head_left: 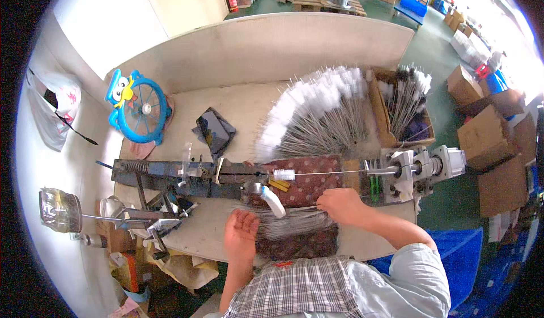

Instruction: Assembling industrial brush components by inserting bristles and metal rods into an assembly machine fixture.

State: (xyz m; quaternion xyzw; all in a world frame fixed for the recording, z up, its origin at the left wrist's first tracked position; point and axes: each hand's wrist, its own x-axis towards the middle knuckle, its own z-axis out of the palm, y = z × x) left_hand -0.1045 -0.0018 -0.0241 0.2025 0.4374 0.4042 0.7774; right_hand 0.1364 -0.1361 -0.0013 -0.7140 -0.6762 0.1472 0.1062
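A bundle of thin silvery wires (294, 223) lies across a brown dotted cloth (306, 190) at the table's front edge. At the bundle's right end is my right hand (343, 206), its fingertips pinched together on wire; how many wires it holds I cannot tell. By the left end my left hand (241, 233) is turned palm up, its fingers loosely bent and apart, with nothing seen in it. Just beyond, a small white bristle brush (283, 174) sits on a straight rod in the bench machine (405, 173). A white-handled lever (273, 202) juts toward me between my hands.
Finished-looking white brushes (323, 108) fan out at the back, beside a cardboard box (382, 114) of dark-tipped ones. A blue toy-like fan (139, 108) and a dark plastic pouch (214, 130) are on the left. A metal arm with a wrapped weight (61, 211) sticks out left.
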